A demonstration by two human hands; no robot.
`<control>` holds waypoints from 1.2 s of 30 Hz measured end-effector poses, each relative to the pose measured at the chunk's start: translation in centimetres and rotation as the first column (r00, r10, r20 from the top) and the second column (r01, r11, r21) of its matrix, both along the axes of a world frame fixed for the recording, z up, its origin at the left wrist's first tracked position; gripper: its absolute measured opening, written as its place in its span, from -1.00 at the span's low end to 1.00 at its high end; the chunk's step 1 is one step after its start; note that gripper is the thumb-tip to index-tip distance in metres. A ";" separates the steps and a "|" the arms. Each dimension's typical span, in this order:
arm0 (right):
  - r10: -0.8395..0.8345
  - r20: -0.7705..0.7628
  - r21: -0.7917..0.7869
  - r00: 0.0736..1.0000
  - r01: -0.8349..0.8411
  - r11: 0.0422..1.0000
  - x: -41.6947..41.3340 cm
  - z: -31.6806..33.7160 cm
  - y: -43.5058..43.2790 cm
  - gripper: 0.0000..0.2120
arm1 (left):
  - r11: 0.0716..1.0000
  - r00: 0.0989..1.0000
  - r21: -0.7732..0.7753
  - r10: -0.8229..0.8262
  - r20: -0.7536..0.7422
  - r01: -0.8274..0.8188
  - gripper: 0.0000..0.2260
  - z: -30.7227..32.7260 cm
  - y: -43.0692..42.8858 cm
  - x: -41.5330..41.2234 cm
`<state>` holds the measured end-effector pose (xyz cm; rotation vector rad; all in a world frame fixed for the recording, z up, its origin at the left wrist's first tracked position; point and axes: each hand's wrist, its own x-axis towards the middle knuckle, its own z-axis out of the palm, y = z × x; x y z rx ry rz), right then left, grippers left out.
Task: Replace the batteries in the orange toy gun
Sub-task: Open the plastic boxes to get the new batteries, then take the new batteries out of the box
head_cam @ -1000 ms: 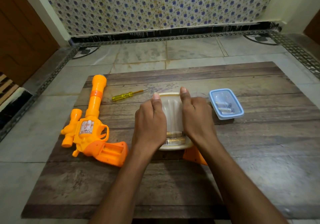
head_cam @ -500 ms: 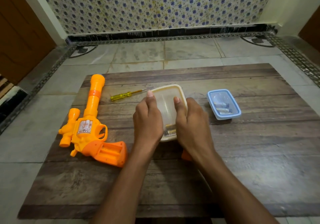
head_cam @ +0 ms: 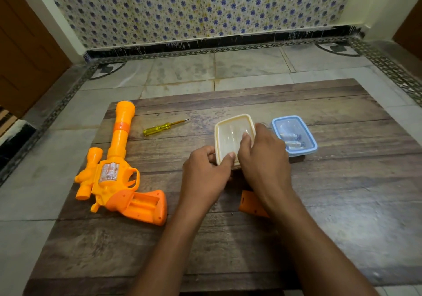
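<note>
The orange toy gun lies on the left of the wooden table, the battery bay in its grip uncovered. The bay's orange cover lies near the middle, partly under my right forearm. A cream-rimmed clear container sits flat at the table's centre. My left hand grips its near left corner, thumb on the rim. My right hand lies over its right side with bent fingers on the lid. What it holds is hidden.
A yellow screwdriver lies behind the gun, tip pointing right. A blue-lidded clear box with batteries inside stands just right of the cream container. The table sits on a tiled floor below a patterned wall.
The cream container, held tilted up between both hands a second ago, now lies flat and further back. My right hand moved on top of it; my left slid to its near corner.
</note>
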<state>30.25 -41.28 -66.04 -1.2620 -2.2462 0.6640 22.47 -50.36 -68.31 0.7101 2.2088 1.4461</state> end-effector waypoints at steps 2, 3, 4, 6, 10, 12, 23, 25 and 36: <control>-0.021 0.057 0.042 0.998 0.018 0.999 0.1 0.0 0.1 -0.73 | 1.000 1.000 0.007 0.010 -0.001 -0.010 -0.83 0.0 0.1 0.3; -0.034 0.079 0.058 0.996 0.029 0.998 0.2 0.0 0.1 -0.73 | 1.000 1.000 0.008 0.014 -0.009 -0.014 -0.87 0.1 0.2 0.4; -0.044 0.098 0.072 0.994 0.036 0.997 0.2 0.1 0.1 -0.72 | 1.000 1.000 0.015 0.019 -0.008 -0.019 -0.91 0.1 0.3 0.5; -0.057 0.121 0.088 0.991 0.047 0.995 0.4 0.1 0.1 -0.71 | 0.999 0.999 0.042 0.030 0.031 -0.031 -0.94 0.2 0.4 0.7; -0.071 0.126 0.100 0.990 0.058 0.993 1.1 0.3 0.3 -0.67 | 0.996 0.997 0.071 0.049 0.060 -0.054 -0.90 0.4 0.8 1.1; -0.074 0.110 0.122 0.991 0.061 0.991 1.6 0.5 0.6 -0.67 | 0.993 0.995 0.097 0.062 0.082 -0.070 -0.98 0.5 1.0 1.4; -0.213 0.052 0.179 0.976 0.201 0.963 5.4 1.0 4.0 -0.64 | 0.989 0.990 0.038 0.141 -0.020 -0.141 -0.85 0.4 2.5 1.8; -0.224 0.134 0.066 0.965 0.217 0.974 5.7 0.6 4.6 -0.58 | 0.989 0.988 0.017 0.145 -0.046 -0.144 -0.88 0.4 2.5 1.9; -0.308 -0.047 -0.148 0.950 0.298 0.943 6.5 0.3 6.2 -0.71 | 0.991 0.982 0.003 0.134 -0.131 -0.135 -0.83 0.4 1.7 1.5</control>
